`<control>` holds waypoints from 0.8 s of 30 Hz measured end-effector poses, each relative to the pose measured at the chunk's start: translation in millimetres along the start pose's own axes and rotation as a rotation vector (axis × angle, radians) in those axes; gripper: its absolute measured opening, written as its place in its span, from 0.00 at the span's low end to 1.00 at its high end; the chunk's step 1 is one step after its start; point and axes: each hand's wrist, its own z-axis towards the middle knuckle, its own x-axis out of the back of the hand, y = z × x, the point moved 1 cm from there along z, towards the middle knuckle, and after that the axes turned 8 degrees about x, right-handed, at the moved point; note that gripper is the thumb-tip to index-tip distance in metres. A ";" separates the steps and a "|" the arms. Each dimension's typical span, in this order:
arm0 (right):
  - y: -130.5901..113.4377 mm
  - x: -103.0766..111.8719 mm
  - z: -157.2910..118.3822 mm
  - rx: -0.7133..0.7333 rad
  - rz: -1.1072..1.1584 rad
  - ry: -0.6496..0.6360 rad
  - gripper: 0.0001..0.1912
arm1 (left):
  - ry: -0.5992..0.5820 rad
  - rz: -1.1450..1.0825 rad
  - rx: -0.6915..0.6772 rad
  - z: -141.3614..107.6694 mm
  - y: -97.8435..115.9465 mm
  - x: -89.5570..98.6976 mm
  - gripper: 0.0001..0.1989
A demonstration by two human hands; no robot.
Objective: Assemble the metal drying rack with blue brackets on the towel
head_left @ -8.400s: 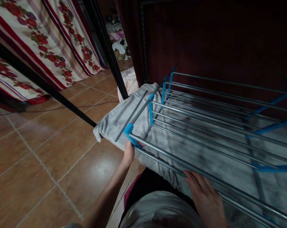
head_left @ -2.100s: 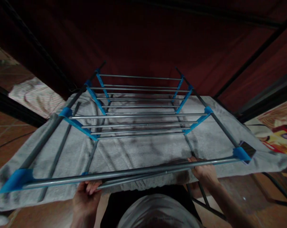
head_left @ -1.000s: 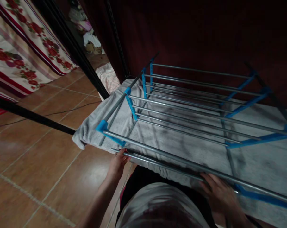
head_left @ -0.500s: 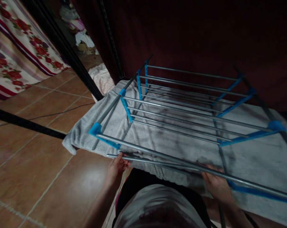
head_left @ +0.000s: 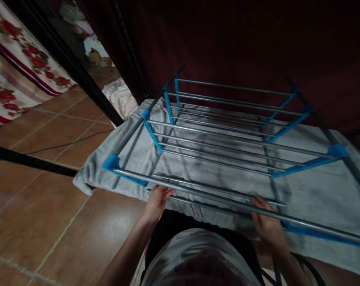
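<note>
A metal rack with several grey rods [head_left: 197, 190] and blue plastic brackets [head_left: 152, 135] lies on a grey blanket [head_left: 99, 167]. Under the rack's front rod, a loose metal rod [head_left: 203, 184] spans between my hands. My left hand [head_left: 159, 198], near the front left bracket, has its fingers closed round this rod's left part. Toward the rod's right end, my right hand [head_left: 264, 216] grips it, its fingertips partly behind the front rod. Another loose rod [head_left: 197, 203] lies along the blanket's front edge, below the held one.
Dark posts [head_left: 75, 67] and a low dark bar [head_left: 31, 160] stand at the left over the tiled floor [head_left: 63, 222]. A thin cable crosses the tiles. Behind the rack hangs a dark red curtain [head_left: 242, 43]; a floral curtain [head_left: 27, 59] is at far left.
Both hands have moved slightly forward. The held rod has separated from the other loose rod and now lies farther in over the blanket, beneath the rack's front rod. The view has shifted slightly.
</note>
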 end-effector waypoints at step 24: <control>-37.3 -34.8 -14.3 0.257 0.080 -0.183 0.25 | 0.174 0.722 -0.679 24.0 25.0 113.0 0.09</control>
